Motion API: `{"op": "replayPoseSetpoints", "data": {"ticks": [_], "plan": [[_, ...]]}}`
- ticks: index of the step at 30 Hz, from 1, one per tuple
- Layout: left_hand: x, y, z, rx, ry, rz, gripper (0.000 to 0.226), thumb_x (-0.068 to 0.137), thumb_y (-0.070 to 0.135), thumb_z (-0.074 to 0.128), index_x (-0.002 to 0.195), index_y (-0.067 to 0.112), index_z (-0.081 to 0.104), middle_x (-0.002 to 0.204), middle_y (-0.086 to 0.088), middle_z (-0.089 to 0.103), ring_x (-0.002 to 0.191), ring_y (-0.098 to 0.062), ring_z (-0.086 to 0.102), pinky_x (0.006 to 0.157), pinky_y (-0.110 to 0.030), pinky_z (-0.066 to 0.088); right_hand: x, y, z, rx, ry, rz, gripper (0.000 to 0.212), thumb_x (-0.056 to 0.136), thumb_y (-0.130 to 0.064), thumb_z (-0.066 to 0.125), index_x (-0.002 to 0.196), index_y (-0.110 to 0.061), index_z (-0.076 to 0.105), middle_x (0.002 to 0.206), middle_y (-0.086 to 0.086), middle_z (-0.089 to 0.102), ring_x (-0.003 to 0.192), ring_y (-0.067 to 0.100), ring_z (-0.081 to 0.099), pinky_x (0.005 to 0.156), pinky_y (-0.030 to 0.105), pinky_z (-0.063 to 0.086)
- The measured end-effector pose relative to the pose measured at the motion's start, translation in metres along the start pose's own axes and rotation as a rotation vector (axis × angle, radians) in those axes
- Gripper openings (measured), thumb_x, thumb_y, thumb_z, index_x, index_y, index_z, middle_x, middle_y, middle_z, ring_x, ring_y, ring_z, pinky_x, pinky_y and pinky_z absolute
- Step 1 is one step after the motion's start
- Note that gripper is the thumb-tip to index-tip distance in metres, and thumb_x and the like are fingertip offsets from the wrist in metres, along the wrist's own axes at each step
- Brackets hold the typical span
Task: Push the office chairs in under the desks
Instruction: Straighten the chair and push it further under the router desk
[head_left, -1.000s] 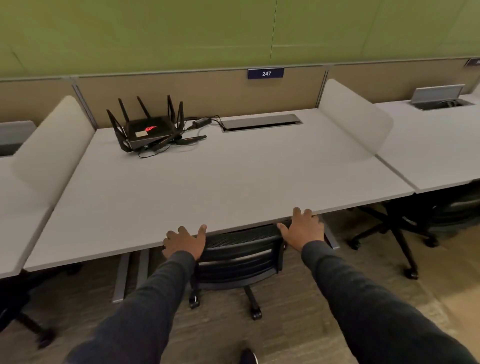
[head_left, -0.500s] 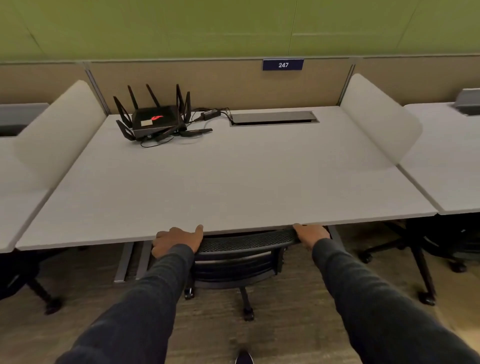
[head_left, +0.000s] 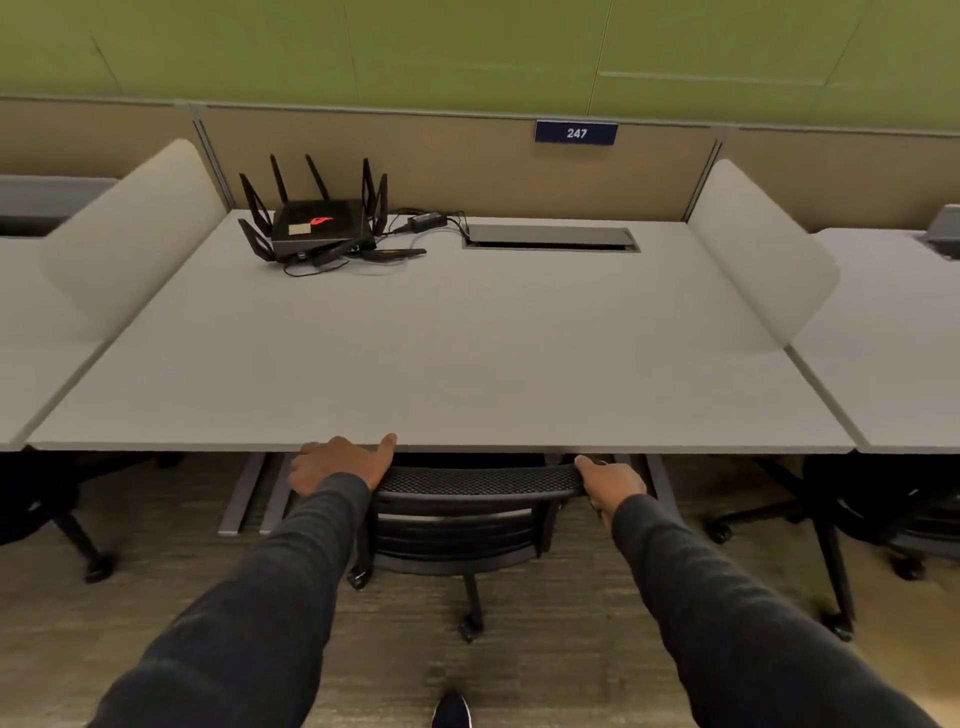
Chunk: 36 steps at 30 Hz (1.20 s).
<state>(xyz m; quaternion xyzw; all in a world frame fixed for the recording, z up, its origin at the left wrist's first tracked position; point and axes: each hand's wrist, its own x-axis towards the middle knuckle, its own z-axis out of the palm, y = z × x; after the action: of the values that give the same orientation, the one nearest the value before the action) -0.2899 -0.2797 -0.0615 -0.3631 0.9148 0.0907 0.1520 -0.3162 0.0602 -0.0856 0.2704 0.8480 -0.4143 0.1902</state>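
Closest to me, a shoe tip (head_left: 452, 709) on the carpet, both dark sleeves reaching forward. My left hand (head_left: 340, 464) sits on the left end of the chair (head_left: 467, 514) back's top rail, fingers curled over it, thumb up against the desk (head_left: 467, 353) edge. My right hand (head_left: 609, 480) clasps the right end, fingers wrapped round and partly hidden. The chair's under the near edge of the desk, mesh back just shy of the lip, seat out of sight beneath, casters showing on the floor. I'd call this the last bit of the push. Next I'd say: let go, move to another chair. The back's long axis runs left to right, parallel to the desk edge; the chair faces away from me, toward the router (head_left: 319, 223) and the 247 plate (head_left: 575, 133).
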Motion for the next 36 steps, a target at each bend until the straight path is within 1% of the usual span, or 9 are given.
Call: {"op": "replayPoseSetpoints", "data": {"ticks": [4, 11, 13, 16, 19, 22, 28, 32, 36], "plan": [[-0.005, 0.008, 0.002, -0.041, 0.012, 0.016, 0.108, 0.071, 0.096, 0.031, 0.126, 0.009, 0.064, 0.126, -0.018, 0.058, 0.113, -0.036, 0.057, 0.094, -0.042, 0.05, 0.007, 0.0, -0.011, -0.05, 0.005, -0.029, 0.053, 0.097, -0.05, 0.054, 0.116, -0.002, 0.068, 0.112, 0.017, 0.069, 0.107, 0.032, 0.064, 0.098, 0.041, 0.052], [0.003, 0.028, 0.0, -0.063, 0.023, 0.039, 0.107, 0.072, 0.096, 0.03, 0.127, 0.01, 0.062, 0.12, -0.019, 0.059, 0.108, -0.035, 0.059, 0.082, -0.039, 0.046, 0.028, -0.011, -0.023, -0.106, -0.087, -0.059, 0.054, 0.103, -0.048, 0.042, 0.111, -0.002, 0.067, 0.104, 0.019, 0.066, 0.092, 0.029, 0.057, 0.087, 0.039, 0.049], [0.008, 0.031, 0.001, -0.063, 0.03, 0.042, 0.106, 0.074, 0.095, 0.031, 0.129, 0.009, 0.06, 0.12, -0.019, 0.059, 0.108, -0.035, 0.059, 0.078, -0.039, 0.042, 0.031, -0.014, -0.024, -0.132, -0.105, -0.068, 0.052, 0.104, -0.048, 0.038, 0.103, -0.005, 0.067, 0.096, 0.016, 0.062, 0.088, 0.028, 0.056, 0.082, 0.036, 0.046], [0.014, 0.033, 0.006, -0.046, 0.032, 0.042, 0.106, 0.076, 0.094, 0.03, 0.132, 0.009, 0.059, 0.121, -0.019, 0.059, 0.108, -0.034, 0.059, 0.079, -0.04, 0.044, 0.035, -0.013, -0.022, -0.141, -0.093, -0.074, 0.043, 0.104, -0.046, 0.04, 0.086, -0.013, 0.061, 0.099, 0.012, 0.064, 0.092, 0.027, 0.06, 0.093, 0.038, 0.05], [0.016, 0.032, 0.012, -0.049, 0.053, 0.04, 0.105, 0.077, 0.093, 0.032, 0.133, 0.008, 0.058, 0.126, -0.02, 0.058, 0.112, -0.036, 0.058, 0.085, -0.041, 0.046, 0.037, -0.011, -0.019, -0.097, -0.083, -0.047, 0.048, 0.103, -0.047, 0.044, 0.105, -0.006, 0.067, 0.107, 0.015, 0.069, 0.101, 0.029, 0.065, 0.095, 0.041, 0.053], [0.015, 0.034, 0.013, -0.027, 0.047, 0.043, 0.105, 0.078, 0.093, 0.03, 0.136, 0.009, 0.057, 0.129, -0.02, 0.057, 0.115, -0.036, 0.057, 0.087, -0.042, 0.046, 0.036, -0.01, -0.02, -0.099, -0.077, -0.054, 0.051, 0.103, -0.048, 0.044, 0.11, -0.003, 0.067, 0.108, 0.016, 0.07, 0.099, 0.029, 0.066, 0.091, 0.039, 0.054], [0.006, 0.05, 0.013, 0.118, 0.034, 0.06, 0.103, 0.082, 0.089, 0.019, 0.146, 0.012, 0.045, 0.144, -0.021, 0.046, 0.131, -0.04, 0.042, 0.106, -0.052, 0.033, 0.035, 0.0, -0.027, -0.108, -0.073, -0.08, 0.062, 0.099, -0.061, 0.041, 0.107, -0.005, 0.068, 0.087, 0.009, 0.069, 0.07, 0.02, 0.062, 0.072, 0.034, 0.054], [-0.021, 0.08, 0.02, 0.184, 0.063, 0.182, 0.099, 0.086, 0.085, 0.015, 0.151, 0.014, 0.038, 0.154, -0.019, 0.038, 0.14, -0.039, 0.035, 0.113, -0.061, 0.021, 0.031, 0.012, -0.049, -0.227, -0.038, -0.177, 0.074, 0.095, -0.072, 0.037, 0.122, -0.007, 0.061, 0.106, 0.01, 0.069, 0.091, 0.023, 0.066, 0.087, 0.04, 0.055], [-0.062, 0.124, 0.029, 0.15, 0.07, 0.274, 0.098, 0.087, 0.084, 0.015, 0.153, 0.014, 0.036, 0.154, -0.018, 0.037, 0.141, -0.038, 0.033, 0.114, -0.06, 0.021, 0.027, 0.038, -0.085, -0.405, 0.076, -0.283, 0.081, 0.092, -0.076, 0.035, 0.138, -0.01, 0.048, 0.127, 0.012, 0.064, 0.11, 0.028, 0.062, 0.093, 0.042, 0.05]]}}
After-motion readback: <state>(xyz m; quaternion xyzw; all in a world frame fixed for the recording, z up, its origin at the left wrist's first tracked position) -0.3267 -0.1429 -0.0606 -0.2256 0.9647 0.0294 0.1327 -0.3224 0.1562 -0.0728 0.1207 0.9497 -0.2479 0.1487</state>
